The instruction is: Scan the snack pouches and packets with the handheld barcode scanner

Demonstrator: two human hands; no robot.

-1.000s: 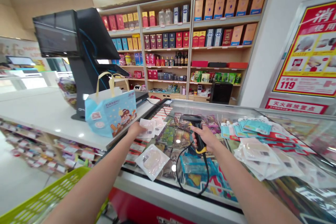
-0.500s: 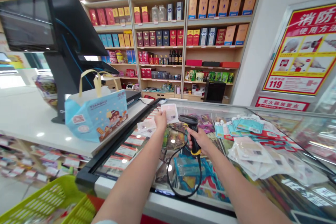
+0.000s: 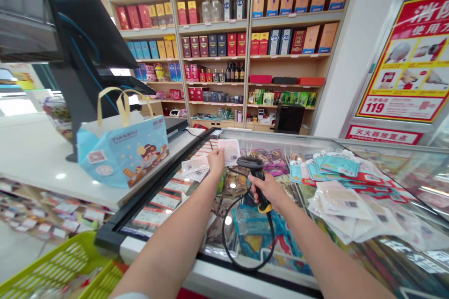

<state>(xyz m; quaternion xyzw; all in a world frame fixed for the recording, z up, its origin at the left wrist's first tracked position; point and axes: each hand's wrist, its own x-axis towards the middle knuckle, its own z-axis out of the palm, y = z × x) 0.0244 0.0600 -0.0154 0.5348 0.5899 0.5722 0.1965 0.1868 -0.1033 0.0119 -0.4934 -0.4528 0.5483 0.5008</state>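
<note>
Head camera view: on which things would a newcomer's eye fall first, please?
Probably first on the black scanner near the centre, held in the right hand, with a white packet in the left hand just beside it. Next may come the light-blue cartoon bag on the left, standing on the white counter, and the red-and-yellow sign on the right wall.

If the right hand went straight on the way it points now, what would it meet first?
Probably the white packet in the left hand: the right hand, holding the scanner, points forward and leftward toward it. Depth is hard to judge from one view, so it might pass beneath.
</note>
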